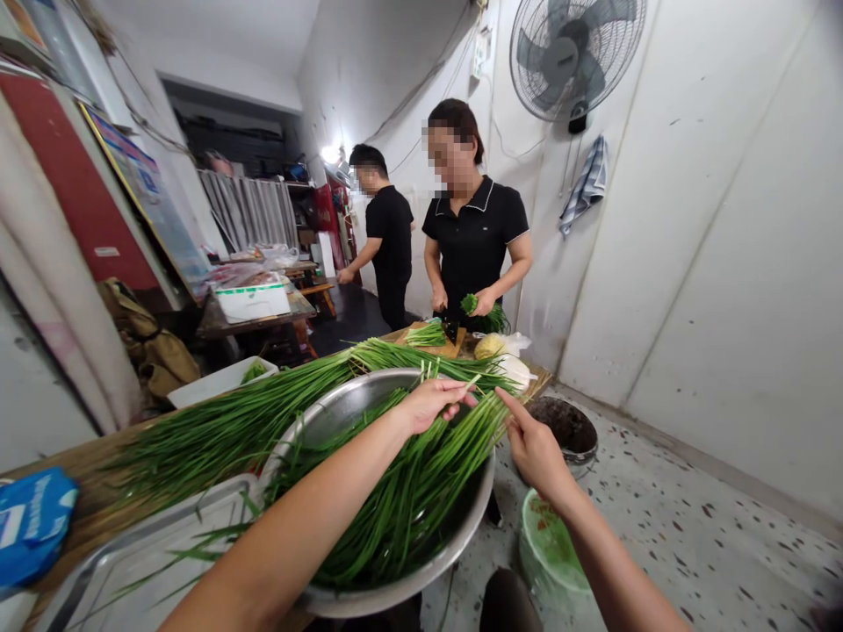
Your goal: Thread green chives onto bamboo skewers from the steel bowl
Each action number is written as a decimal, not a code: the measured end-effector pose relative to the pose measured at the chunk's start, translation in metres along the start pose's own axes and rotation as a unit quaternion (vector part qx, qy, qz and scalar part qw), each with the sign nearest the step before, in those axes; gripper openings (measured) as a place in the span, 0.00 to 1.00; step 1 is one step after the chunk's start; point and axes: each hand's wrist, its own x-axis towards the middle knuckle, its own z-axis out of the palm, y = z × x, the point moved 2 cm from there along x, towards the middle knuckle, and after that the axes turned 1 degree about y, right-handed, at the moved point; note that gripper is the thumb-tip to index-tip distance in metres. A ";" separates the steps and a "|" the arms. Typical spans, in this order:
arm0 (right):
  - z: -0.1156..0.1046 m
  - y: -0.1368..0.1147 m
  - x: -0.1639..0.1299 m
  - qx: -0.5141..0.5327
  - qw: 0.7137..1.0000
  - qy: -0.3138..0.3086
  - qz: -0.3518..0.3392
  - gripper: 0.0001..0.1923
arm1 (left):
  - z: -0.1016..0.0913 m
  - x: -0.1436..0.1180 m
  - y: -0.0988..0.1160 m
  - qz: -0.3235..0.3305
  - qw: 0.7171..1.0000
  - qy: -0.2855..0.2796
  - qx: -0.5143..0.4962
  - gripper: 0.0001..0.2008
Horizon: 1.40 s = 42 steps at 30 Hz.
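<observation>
My left hand (435, 405) is closed around a few garlic chives, their pale stem ends poking out past the fingers. It hovers over a large metal basin (484, 500) heaped with long green garlic chives (401, 491). To the right, my right hand (536, 443) has its index finger stretched out at the pale ends of the chives by the basin's rim. The other fingers are bent and partly hidden, and I see nothing held in them. Behind the basin, a long pile of garlic chives (217, 421) lies across the wooden table (98, 474).
Across the table a co-worker (478, 228) holds a knife and a chive bunch at a cutting board (454, 344). Another person (390, 228) stands behind. A dark bucket (566, 430) and a green-lined bin (553, 544) stand on the floor. A tray (145, 544) lies left.
</observation>
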 end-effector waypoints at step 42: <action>0.003 0.012 -0.006 0.041 0.999 -0.014 -0.007 0.25 | -0.064 0.043 -0.018 0.019 0.819 0.386 0.424 0.08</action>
